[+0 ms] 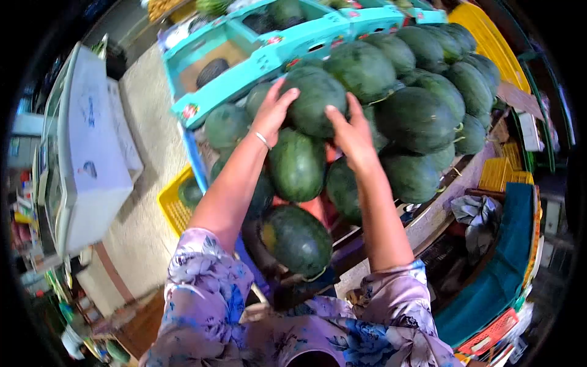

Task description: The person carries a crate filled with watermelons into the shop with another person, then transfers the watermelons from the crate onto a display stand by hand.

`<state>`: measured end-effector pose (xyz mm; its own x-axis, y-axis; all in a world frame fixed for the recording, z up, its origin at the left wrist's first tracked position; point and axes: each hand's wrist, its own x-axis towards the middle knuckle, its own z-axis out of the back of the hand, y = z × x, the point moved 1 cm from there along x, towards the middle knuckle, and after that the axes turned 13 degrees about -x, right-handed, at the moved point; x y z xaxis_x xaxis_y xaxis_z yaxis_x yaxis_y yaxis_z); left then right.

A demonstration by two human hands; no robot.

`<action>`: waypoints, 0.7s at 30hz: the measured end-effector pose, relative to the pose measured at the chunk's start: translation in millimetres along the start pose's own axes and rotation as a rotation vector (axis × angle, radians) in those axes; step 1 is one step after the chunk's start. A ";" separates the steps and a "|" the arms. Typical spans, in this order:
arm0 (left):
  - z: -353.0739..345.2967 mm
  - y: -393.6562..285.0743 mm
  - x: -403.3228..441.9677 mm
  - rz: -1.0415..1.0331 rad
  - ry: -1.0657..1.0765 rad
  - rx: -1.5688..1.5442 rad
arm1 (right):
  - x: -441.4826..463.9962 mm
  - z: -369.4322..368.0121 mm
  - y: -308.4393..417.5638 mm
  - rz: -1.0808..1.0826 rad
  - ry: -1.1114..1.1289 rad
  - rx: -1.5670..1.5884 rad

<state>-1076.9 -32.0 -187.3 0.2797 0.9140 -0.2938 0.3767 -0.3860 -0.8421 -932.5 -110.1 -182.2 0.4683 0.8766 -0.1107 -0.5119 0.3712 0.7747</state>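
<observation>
Both of my hands hold one dark green watermelon [315,103] between them, near the top of a heap. My left hand [273,111], with a silver bangle at the wrist, presses on its left side. On its lower right side lies my right hand [353,129], thumb toward the melon. Just below is a striped green watermelon [297,164]. A larger dark melon [296,240] with a yellow patch lies closest to my body. To the right, more dark watermelons [416,119] are piled up.
Turquoise boxes [226,92] stand behind the heap, one with a dark, rough-skinned fruit [212,72] inside. A white freezer [92,147] is at the left. Yellow crates [177,197] sit at the heap's left edge and at the back right [489,43]. Green cloth [496,269] hangs at the lower right.
</observation>
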 end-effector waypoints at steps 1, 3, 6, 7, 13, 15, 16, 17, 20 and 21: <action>19.0 -5.4 -18.6 0.038 0.057 0.096 | -44.7 28.5 27.9 0.042 0.132 0.170; 43.5 -20.4 -50.8 0.019 0.186 0.080 | -97.4 25.6 60.0 -0.054 0.256 0.260; 109.0 -43.6 -107.0 -0.157 0.147 -0.047 | -189.9 12.4 82.7 -0.008 0.250 0.250; 153.8 -42.6 -138.4 -0.182 -0.033 -0.028 | -245.5 -13.6 76.7 0.062 0.343 0.295; 378.8 56.5 -266.5 0.120 -0.787 -0.092 | -376.0 -214.6 -4.7 -0.253 1.115 0.415; 470.3 127.8 -320.5 0.357 -0.915 -0.178 | -413.8 -293.5 -42.2 -0.258 0.981 0.212; 498.5 162.7 -350.0 0.442 -0.945 -0.274 | -417.1 -335.6 -82.7 -0.052 0.827 -0.176; 532.4 198.2 -371.4 0.471 -0.889 -0.350 | -424.9 -373.0 -112.8 -0.222 0.859 -0.172; 563.7 279.1 -407.6 0.595 -0.885 -0.489 | -416.8 -449.6 -151.9 0.107 0.720 -0.135; 547.5 286.5 -401.8 0.657 -0.887 -0.489 | -404.5 -437.6 -154.5 0.097 0.764 -0.211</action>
<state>-1564.9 -441.4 -558.2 -0.0880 0.2193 -0.9717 0.7382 -0.6406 -0.2115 -1358.0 -388.1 -529.5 -0.1696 0.8471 -0.5036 -0.6862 0.2653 0.6773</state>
